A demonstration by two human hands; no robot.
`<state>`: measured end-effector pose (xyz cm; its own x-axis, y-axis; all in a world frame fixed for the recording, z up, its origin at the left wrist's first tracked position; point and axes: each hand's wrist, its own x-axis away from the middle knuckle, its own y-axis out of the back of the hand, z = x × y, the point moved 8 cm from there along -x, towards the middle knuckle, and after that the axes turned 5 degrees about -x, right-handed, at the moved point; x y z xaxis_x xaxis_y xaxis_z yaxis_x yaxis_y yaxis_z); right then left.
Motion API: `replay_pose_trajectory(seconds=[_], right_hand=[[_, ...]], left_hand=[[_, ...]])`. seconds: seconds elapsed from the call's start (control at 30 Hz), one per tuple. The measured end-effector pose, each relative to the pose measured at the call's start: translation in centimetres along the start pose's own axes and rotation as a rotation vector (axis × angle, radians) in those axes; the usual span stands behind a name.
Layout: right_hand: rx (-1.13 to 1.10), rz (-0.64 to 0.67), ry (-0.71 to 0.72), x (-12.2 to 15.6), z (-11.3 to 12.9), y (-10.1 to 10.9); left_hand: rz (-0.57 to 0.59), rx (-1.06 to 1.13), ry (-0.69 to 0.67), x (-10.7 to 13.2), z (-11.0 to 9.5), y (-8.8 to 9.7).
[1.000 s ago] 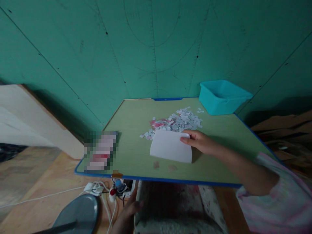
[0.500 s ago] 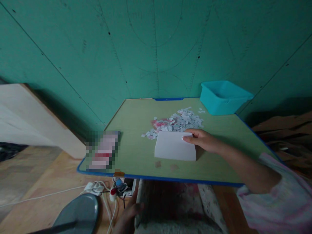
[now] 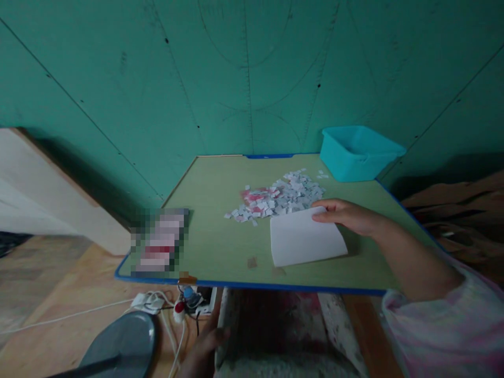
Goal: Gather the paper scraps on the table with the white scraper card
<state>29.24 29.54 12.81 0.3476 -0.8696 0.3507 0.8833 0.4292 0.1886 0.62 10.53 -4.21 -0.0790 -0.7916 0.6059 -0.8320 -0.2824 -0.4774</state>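
My right hand [image 3: 342, 215] pinches the top right corner of a blank white sheet of paper [image 3: 307, 239], thumb in front. The sheet is tilted and slightly curved above the near half of the table [image 3: 220, 247]. Just behind it lies a loose pile of small white paper scraps [image 3: 293, 194], with some pink among them at its left side. Low in the view, below the table edge, my left hand [image 3: 207, 344] is dark and blurred beside a stained, pale-edged surface [image 3: 275, 331]; its fingers cannot be made out clearly.
A turquoise plastic bin [image 3: 358, 155] stands at the table's back right corner, by the green wall [image 3: 252, 79]. A pixelated flat object [image 3: 161, 241] lies at the left. Below are a grey stool [image 3: 122, 344], white cables and plugs [image 3: 147, 302]. A pale board [image 3: 59, 194] leans at left.
My right hand has moved a little right with the sheet, which is now turned and tilted differently. The view has shifted slightly. My left hand stays low by the table's front.
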Motion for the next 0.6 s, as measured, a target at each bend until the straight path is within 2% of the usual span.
replay_pose_trajectory(seconds=[0.13, 0.23, 0.37, 0.6], right_hand=[[0.014, 0.084, 0.019, 0.1, 0.0, -0.7], [0.061, 0.173, 0.021, 0.2, -0.2, -1.2], [0.107, 0.288, 0.004, 0.3, -0.6, -2.0], [0.111, 0.335, -0.015, 0.5, -0.6, -2.6]], left_hand=[[-0.010, -0.081, -0.007, 0.0, -0.2, 0.2], [0.043, -0.044, 0.042, 0.7, 0.2, -0.8], [0.058, 0.031, 0.098, 1.8, 0.9, -2.0], [0.110, 0.049, 0.082, 1.9, 0.3, -3.8]])
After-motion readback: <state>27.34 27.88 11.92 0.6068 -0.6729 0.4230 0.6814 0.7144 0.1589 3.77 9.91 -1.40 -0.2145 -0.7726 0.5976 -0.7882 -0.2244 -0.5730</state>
